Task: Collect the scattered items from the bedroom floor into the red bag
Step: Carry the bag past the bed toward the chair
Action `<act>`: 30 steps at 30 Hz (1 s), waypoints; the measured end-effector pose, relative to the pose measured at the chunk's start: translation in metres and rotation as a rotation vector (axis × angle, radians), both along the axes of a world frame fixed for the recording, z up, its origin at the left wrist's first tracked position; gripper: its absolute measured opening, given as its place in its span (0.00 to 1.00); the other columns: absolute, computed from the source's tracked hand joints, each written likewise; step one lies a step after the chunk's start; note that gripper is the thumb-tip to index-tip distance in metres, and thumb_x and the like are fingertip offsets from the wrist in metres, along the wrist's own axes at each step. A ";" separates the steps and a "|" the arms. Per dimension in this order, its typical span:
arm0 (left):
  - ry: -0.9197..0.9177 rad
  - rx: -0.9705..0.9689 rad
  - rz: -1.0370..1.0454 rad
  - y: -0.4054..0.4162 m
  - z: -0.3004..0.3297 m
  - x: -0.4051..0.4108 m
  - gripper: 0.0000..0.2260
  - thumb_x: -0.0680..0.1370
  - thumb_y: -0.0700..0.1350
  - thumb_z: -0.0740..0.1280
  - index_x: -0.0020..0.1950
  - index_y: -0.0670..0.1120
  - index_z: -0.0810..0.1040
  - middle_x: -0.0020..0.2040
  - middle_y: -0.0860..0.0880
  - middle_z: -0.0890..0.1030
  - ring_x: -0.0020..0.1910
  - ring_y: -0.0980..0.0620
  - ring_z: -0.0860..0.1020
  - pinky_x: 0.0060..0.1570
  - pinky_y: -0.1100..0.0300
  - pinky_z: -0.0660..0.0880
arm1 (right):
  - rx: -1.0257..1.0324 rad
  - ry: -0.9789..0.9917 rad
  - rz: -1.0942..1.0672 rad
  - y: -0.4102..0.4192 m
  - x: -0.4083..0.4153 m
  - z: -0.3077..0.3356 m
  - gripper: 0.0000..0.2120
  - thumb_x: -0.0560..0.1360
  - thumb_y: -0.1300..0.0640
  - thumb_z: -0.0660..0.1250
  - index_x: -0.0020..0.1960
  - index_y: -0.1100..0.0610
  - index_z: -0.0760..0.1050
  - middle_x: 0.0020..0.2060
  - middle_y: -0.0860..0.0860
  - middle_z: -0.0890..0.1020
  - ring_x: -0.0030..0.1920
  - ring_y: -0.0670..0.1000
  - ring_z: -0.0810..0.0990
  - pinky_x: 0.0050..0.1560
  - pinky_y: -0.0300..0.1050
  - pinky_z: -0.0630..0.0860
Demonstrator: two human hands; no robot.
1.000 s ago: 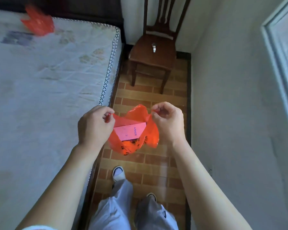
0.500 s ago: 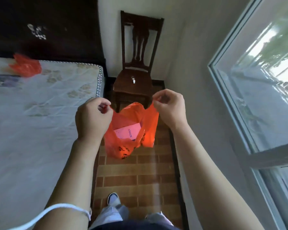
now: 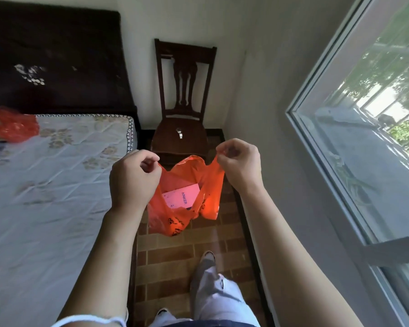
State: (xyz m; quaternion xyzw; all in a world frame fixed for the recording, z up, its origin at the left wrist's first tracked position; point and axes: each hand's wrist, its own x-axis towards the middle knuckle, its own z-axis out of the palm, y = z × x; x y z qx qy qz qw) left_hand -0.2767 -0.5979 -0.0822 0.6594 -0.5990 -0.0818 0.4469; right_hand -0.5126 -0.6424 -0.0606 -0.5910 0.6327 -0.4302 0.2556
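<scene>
A thin red plastic bag (image 3: 206, 192) hangs in the air over the brick-tiled floor, its mouth pulled wide. My left hand (image 3: 134, 180) pinches the left handle and my right hand (image 3: 240, 165) pinches the right handle. Inside the bag lies a flat white box (image 3: 181, 198) with blue lettering, tinted pink by the plastic. A small silver item (image 3: 179, 133) rests on the seat of the wooden chair just beyond the bag.
A dark wooden chair (image 3: 182, 114) stands against the far wall. The mattress (image 3: 45, 185) fills the left side, with a second crumpled red bag (image 3: 13, 125) on it. A wall and large window (image 3: 368, 138) close the right side. My feet stand on the narrow floor strip (image 3: 170, 263).
The view has tilted up, showing more of the chair, headboard and window. Both hands have lifted the bag higher and stretched its handles wider apart; one foot has stepped forward.
</scene>
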 end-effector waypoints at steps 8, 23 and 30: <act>0.004 0.078 0.071 -0.086 -0.005 -0.011 0.08 0.72 0.36 0.73 0.44 0.50 0.86 0.38 0.54 0.83 0.37 0.55 0.81 0.41 0.54 0.80 | 0.051 -0.086 0.105 -0.102 -0.011 -0.010 0.11 0.70 0.67 0.70 0.42 0.52 0.85 0.36 0.44 0.83 0.36 0.41 0.81 0.36 0.30 0.73; 0.032 0.272 0.210 -0.170 -0.042 -0.015 0.09 0.71 0.37 0.74 0.44 0.51 0.85 0.37 0.55 0.84 0.37 0.55 0.82 0.43 0.53 0.82 | 0.176 -0.171 0.241 -0.215 -0.011 -0.058 0.12 0.71 0.69 0.70 0.41 0.52 0.82 0.38 0.48 0.84 0.39 0.48 0.83 0.35 0.41 0.79; 0.080 0.315 0.199 -0.214 -0.062 0.004 0.08 0.71 0.37 0.74 0.44 0.51 0.85 0.36 0.57 0.83 0.37 0.56 0.82 0.42 0.54 0.82 | 0.259 -0.120 0.224 -0.251 0.003 -0.080 0.12 0.72 0.67 0.70 0.42 0.50 0.82 0.39 0.47 0.84 0.38 0.48 0.83 0.37 0.48 0.81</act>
